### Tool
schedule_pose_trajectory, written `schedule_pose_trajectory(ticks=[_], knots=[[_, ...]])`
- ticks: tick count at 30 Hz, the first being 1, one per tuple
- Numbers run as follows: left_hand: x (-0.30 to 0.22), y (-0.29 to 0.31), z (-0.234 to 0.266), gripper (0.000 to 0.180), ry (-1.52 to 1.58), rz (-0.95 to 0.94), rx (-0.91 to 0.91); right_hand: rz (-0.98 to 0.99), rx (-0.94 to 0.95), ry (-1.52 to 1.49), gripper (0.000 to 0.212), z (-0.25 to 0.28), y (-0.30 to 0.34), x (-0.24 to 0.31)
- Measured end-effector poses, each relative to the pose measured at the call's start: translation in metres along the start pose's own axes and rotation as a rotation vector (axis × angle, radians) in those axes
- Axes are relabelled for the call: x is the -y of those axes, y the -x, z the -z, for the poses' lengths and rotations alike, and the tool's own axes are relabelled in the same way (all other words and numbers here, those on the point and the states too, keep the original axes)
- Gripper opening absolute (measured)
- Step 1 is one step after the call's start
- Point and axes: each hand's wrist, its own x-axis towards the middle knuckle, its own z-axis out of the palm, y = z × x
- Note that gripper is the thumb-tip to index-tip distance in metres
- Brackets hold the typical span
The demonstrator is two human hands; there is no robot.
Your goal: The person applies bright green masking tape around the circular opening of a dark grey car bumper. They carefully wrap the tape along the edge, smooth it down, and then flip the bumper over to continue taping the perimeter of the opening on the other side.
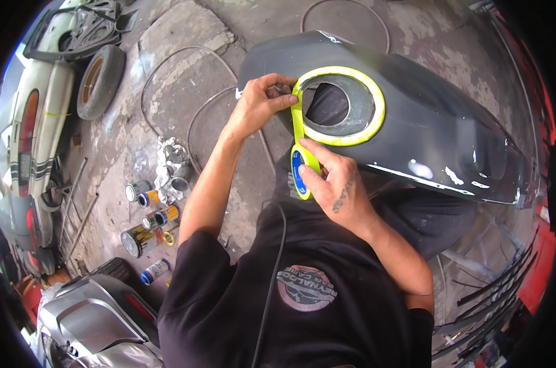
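Note:
A dark grey body panel [425,122], shaped like a motorcycle tank cover, lies in front of me with a large round opening. Bright yellow masking tape [379,113] rings most of that opening. My left hand [264,103] pinches the tape strip at the opening's left edge, thumb and fingertips together. From there the strip [298,122] runs taut down to a tape roll [297,172] with a blue core. My right hand [339,187] grips this roll just below the opening, its thumb on the core.
Paint cans [138,240] and a blue-and-white can [155,270] stand or lie on the stained floor at left. A hose [195,116] loops behind my left arm. Farther left are a tyre [101,82] and car bumpers [42,129]; a silver bumper [97,313] lies at lower left.

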Motion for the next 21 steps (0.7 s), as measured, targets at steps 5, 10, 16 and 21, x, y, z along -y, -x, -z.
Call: schedule_pose_trajectory(ticks=[5, 10, 16, 21], knots=[[0.010, -0.015, -0.008, 0.025, 0.105, 0.091, -0.077, 0.001, 0.008, 0.019, 0.045, -0.003, 0.001, 0.000], [0.017, -0.012, -0.013, 0.021, 0.134, 0.054, -0.113, 0.005, 0.002, 0.006, 0.045, -0.004, 0.002, -0.003], [0.016, -0.004, -0.009, 0.030, 0.119, 0.052, -0.079, -0.011, 0.009, -0.019, 0.045, -0.006, 0.001, -0.002], [0.010, 0.003, 0.002, 0.043, 0.030, 0.024, 0.005, 0.002, 0.009, 0.000, 0.045, -0.007, 0.000, -0.003]])
